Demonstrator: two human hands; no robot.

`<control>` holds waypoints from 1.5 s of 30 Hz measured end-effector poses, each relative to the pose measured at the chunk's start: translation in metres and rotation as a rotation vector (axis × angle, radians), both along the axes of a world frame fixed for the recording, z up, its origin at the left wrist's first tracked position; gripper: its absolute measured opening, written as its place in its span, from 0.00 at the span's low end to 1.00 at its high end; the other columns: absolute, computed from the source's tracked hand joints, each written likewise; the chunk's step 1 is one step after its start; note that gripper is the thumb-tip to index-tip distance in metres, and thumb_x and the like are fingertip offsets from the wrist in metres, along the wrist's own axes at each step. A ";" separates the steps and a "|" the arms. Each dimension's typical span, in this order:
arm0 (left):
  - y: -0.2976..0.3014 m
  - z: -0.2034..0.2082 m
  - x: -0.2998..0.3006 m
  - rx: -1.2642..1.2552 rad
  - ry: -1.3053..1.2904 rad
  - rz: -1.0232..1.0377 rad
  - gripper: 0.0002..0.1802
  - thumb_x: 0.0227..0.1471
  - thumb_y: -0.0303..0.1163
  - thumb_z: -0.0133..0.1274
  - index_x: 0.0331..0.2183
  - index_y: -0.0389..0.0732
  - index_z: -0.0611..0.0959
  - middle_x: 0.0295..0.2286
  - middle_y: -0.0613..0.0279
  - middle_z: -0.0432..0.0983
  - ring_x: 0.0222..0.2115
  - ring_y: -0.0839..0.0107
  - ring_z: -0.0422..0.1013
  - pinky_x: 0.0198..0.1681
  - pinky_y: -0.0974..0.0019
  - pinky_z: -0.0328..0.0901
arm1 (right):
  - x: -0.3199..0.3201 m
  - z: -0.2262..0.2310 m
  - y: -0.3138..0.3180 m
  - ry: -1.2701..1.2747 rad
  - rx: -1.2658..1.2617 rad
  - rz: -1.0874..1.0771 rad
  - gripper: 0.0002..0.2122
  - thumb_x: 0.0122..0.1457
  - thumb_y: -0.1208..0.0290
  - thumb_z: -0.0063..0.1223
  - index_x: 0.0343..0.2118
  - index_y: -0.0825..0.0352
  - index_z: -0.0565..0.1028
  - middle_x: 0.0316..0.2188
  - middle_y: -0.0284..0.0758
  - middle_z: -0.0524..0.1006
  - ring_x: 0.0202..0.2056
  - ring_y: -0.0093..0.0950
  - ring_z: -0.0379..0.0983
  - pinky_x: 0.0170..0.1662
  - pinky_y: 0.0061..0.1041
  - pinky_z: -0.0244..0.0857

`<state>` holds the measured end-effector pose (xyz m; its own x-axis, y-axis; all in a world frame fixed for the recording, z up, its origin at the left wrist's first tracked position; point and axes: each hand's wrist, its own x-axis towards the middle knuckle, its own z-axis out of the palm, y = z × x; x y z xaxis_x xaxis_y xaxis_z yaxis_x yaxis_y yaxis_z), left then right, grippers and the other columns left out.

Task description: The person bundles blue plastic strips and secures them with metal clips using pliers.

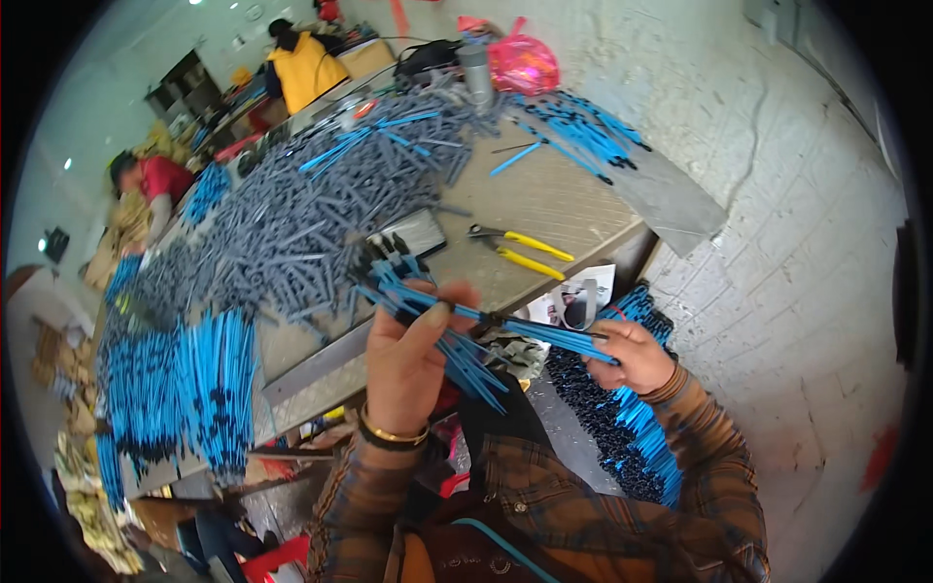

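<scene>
My left hand is closed around a bunch of thin blue rods with black ends, held above the table's front edge. Some of those rods splay out below the fingers, and others rise above them. More blue rods stretch across to my right hand, which pinches their far ends between thumb and fingers. Just beyond the hands, yellow-handled pliers lie on the table beside a flat grey block. Motion slightly blurs the left fingertips.
A big heap of grey tubes covers much of the table. Blue rods hang in stacks over its left edge, lie at its far right, and fill a space below my right arm. Two people work farther back.
</scene>
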<state>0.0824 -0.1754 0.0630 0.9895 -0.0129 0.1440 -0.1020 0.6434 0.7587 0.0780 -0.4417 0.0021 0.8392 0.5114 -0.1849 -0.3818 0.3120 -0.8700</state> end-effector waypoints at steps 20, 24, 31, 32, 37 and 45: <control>0.024 0.000 -0.015 -0.355 0.127 -0.239 0.12 0.53 0.36 0.48 0.39 0.43 0.69 0.31 0.56 0.73 0.35 0.61 0.72 0.37 0.59 0.68 | -0.010 -0.016 0.069 -0.122 -0.204 0.202 0.11 0.54 0.73 0.47 0.41 0.66 0.65 0.18 0.24 0.64 0.18 0.12 0.58 0.19 0.14 0.52; 0.028 -0.016 -0.011 -0.240 -0.044 -0.213 0.09 0.55 0.32 0.45 0.39 0.43 0.69 0.33 0.56 0.71 0.34 0.63 0.70 0.38 0.57 0.66 | -0.012 -0.029 0.074 -0.184 -0.158 0.099 0.15 0.55 0.71 0.48 0.45 0.66 0.62 0.23 0.27 0.67 0.21 0.13 0.61 0.22 0.14 0.55; 0.002 0.005 -0.005 -0.274 0.148 0.192 0.05 0.54 0.25 0.44 0.35 0.43 0.69 0.28 0.61 0.70 0.22 0.74 0.62 0.27 0.70 0.60 | -0.010 -0.037 0.084 -0.457 -0.036 -0.091 0.21 0.57 0.68 0.46 0.51 0.68 0.57 0.33 0.32 0.71 0.31 0.17 0.67 0.36 0.18 0.61; 0.001 0.005 -0.002 -0.272 0.151 0.186 0.05 0.54 0.25 0.44 0.35 0.43 0.69 0.28 0.61 0.70 0.22 0.74 0.62 0.27 0.70 0.60 | -0.009 -0.033 0.083 -0.449 -0.076 -0.106 0.21 0.57 0.69 0.46 0.51 0.68 0.55 0.34 0.34 0.72 0.33 0.18 0.68 0.38 0.19 0.61; 0.005 -0.007 0.006 -0.236 0.067 0.148 0.06 0.54 0.27 0.44 0.37 0.45 0.69 0.25 0.63 0.70 0.20 0.75 0.60 0.24 0.72 0.57 | 0.004 -0.036 0.078 -0.391 -0.179 -0.104 0.21 0.57 0.65 0.47 0.51 0.67 0.58 0.34 0.37 0.73 0.35 0.20 0.68 0.40 0.20 0.62; 0.023 -0.011 -0.006 -0.070 0.033 0.138 0.07 0.54 0.30 0.44 0.37 0.44 0.71 0.22 0.62 0.69 0.19 0.74 0.61 0.22 0.70 0.55 | 0.145 -0.004 0.017 -1.218 -0.926 -0.261 0.13 0.55 0.61 0.45 0.38 0.65 0.70 0.32 0.45 0.72 0.34 0.42 0.70 0.38 0.36 0.64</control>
